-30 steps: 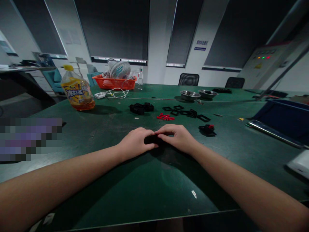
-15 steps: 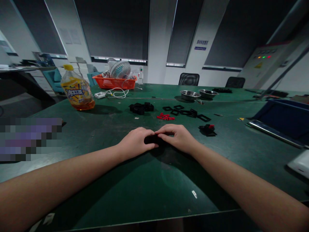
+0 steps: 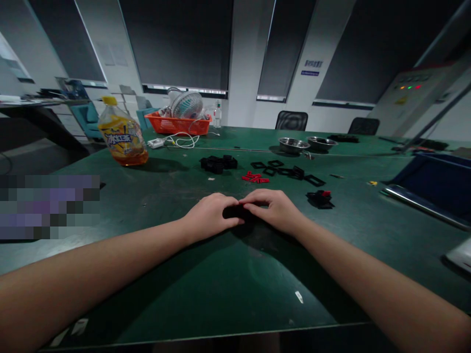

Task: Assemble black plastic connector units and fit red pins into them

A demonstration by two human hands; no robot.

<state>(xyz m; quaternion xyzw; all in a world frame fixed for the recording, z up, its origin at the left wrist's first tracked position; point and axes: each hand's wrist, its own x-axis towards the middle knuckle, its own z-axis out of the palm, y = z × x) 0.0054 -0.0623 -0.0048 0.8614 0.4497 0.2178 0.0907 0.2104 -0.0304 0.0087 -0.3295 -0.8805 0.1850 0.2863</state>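
My left hand (image 3: 209, 215) and my right hand (image 3: 274, 210) meet at the middle of the green table (image 3: 228, 274), fingers curled and pinched together round a small black part (image 3: 235, 212) that lies between them, mostly hidden. Beyond my hands lie a few small red pieces (image 3: 255, 177), a cluster of black blocks (image 3: 218, 163) and several flat black frames (image 3: 285, 170). To the right sits a black part with a red piece in it (image 3: 321, 198).
An orange drink bottle (image 3: 123, 133) stands at the back left. Farther back are an orange basket (image 3: 176, 123) with a fan (image 3: 186, 104), a white cable (image 3: 180, 141) and two steel bowls (image 3: 305, 144). A blue bin (image 3: 436, 189) is at right.
Both hands stay together on the black part. The view has shifted slightly, so everything sits a little farther right in the picture.
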